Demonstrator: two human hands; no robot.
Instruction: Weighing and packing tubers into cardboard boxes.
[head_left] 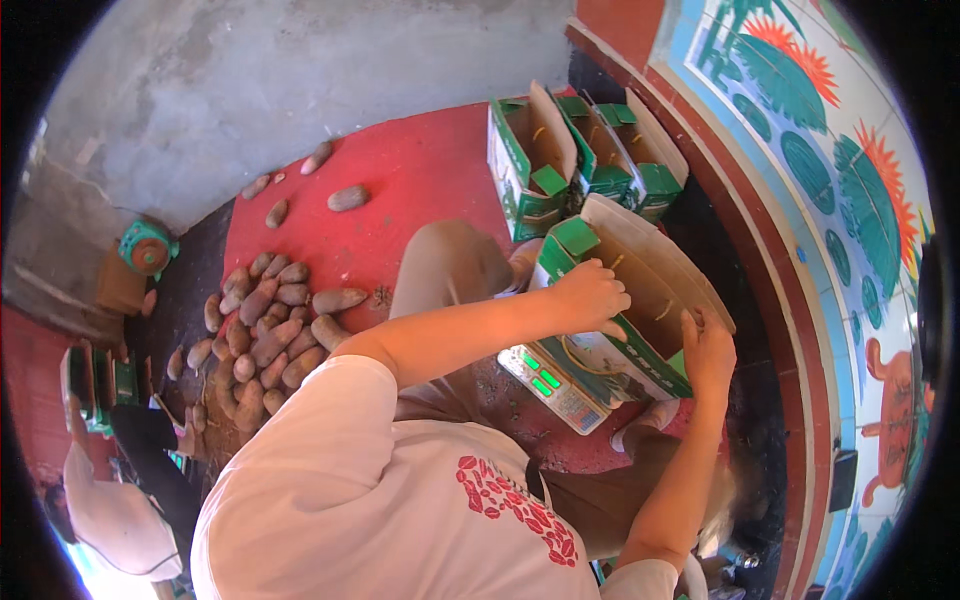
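An open green-and-white cardboard box (655, 270) stands in front of me, apparently on a digital scale (556, 392) with a lit green display. Bare brown cardboard and bits of yellowish cord show inside it. My left hand (588, 298) is closed at the box's near long edge, fingers curled and thumb pointing down over the rim. At the right end, my right hand (708, 350) grips the box's corner, with its fingertips on the upper edge. The box partly hides the scale's platform.
Sweet potatoes (270, 335) lie heaped on the red mat (420, 160) at left, several more scattered beyond. Three open boxes (535, 150) stand behind mine, near the painted wall (845, 180). A teal round device (148, 250) sits far left; another person (115, 500) works at lower left.
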